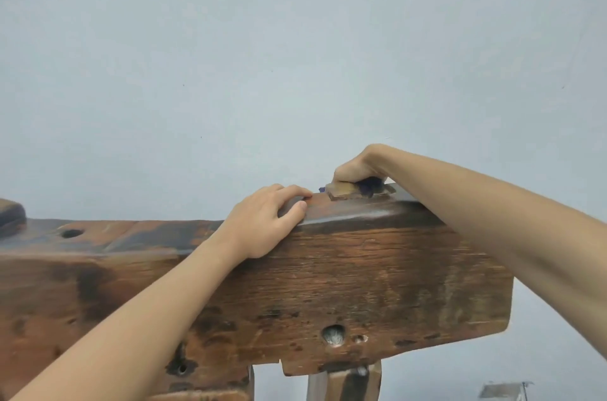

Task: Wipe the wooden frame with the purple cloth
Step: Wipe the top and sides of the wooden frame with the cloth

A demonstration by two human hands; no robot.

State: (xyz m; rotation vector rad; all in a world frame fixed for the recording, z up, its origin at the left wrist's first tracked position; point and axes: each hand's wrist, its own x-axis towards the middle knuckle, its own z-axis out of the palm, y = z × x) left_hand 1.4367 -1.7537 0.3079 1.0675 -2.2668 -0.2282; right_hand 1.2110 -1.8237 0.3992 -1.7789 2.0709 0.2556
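Two hands on the wooden frame [361, 269].
The right hand [354, 169] curls around what looks like the purple cloth [369, 187]; the left hand [269, 220] rests flat, fingers loose.

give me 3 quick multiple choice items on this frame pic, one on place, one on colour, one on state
1. Where does the left hand rest?
A. on the top edge of the wooden frame
B. on the wall
C. under the frame

2. What colour is the cloth?
A. yellow
B. dark purple
C. white

3. What is the right hand doing?
A. hanging open
B. pointing at the wall
C. gripping the cloth on the frame's top

Key: 1 A, its fingers lie over the top edge; 2 B, dark purple shows under the hand; 3 C, its fingers curl round the cloth.
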